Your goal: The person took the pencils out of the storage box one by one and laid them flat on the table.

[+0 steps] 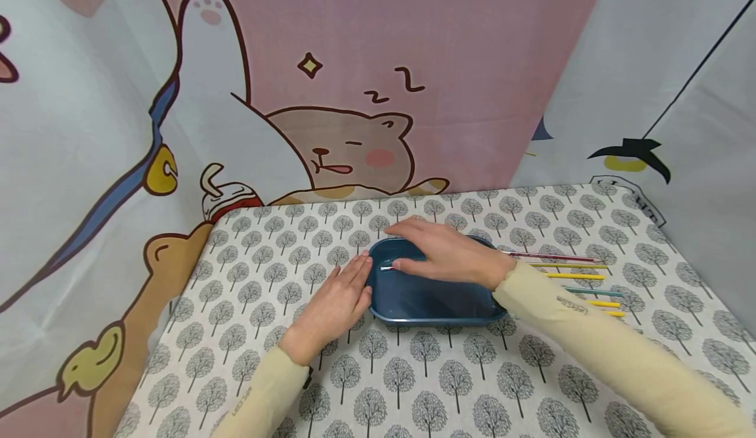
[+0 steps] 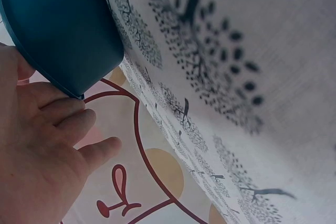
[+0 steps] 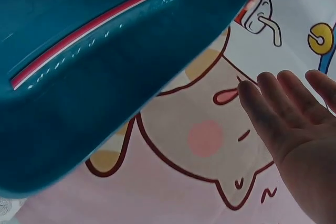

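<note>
A dark blue tray with rounded corners lies on the patterned cloth. Inside it is a slim red-and-white pencil with a silvery end; in the head view most of it is hidden under my right hand. My left hand rests against the tray's left end, fingers straight along the rim. Over the tray's middle my right hand hovers with fingers extended and spread, holding nothing. The right wrist view shows that palm beside the tray's far rim, apart from the pencil.
To the tray's right lie several thin pencils side by side: a red one, yellow ones and a teal one. My right forearm crosses over some of them. Cartoon-printed curtains hang behind the table's far edge.
</note>
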A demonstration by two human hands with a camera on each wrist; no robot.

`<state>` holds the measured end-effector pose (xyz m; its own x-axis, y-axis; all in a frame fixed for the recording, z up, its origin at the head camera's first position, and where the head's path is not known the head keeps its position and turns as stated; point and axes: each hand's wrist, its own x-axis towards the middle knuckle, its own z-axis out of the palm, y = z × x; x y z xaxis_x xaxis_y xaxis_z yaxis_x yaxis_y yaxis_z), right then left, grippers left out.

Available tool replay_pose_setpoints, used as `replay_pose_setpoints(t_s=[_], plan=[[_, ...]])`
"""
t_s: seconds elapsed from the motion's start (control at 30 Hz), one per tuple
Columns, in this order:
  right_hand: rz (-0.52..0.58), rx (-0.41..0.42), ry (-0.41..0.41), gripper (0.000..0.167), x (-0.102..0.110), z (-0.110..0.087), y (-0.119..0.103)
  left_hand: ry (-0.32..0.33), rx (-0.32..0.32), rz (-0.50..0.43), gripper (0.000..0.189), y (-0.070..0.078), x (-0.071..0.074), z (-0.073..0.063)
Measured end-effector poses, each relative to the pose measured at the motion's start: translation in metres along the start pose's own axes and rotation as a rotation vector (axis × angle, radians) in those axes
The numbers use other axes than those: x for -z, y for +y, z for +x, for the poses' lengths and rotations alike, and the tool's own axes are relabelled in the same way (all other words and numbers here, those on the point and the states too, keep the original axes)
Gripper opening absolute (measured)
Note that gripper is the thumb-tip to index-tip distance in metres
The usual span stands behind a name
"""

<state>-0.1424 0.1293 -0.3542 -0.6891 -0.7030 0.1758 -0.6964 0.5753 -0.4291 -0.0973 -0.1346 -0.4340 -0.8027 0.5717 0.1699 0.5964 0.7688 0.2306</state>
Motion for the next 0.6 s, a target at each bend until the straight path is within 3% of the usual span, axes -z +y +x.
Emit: replay_pose_setpoints(t_s=[0.23, 0.6], plan=[[-0.010, 0.013, -0.028, 0.061, -0.011, 0.011, -0.001, -0.003, 0.005, 0.001, 0.058, -0.001, 0.000, 0.000], [-0.021, -0.039, -0.143, 0.054, -0.024, 0.022, 0.011, -0.005, 0.009, -0.002, 0.056, 0.001, 0.000, 0.000]])
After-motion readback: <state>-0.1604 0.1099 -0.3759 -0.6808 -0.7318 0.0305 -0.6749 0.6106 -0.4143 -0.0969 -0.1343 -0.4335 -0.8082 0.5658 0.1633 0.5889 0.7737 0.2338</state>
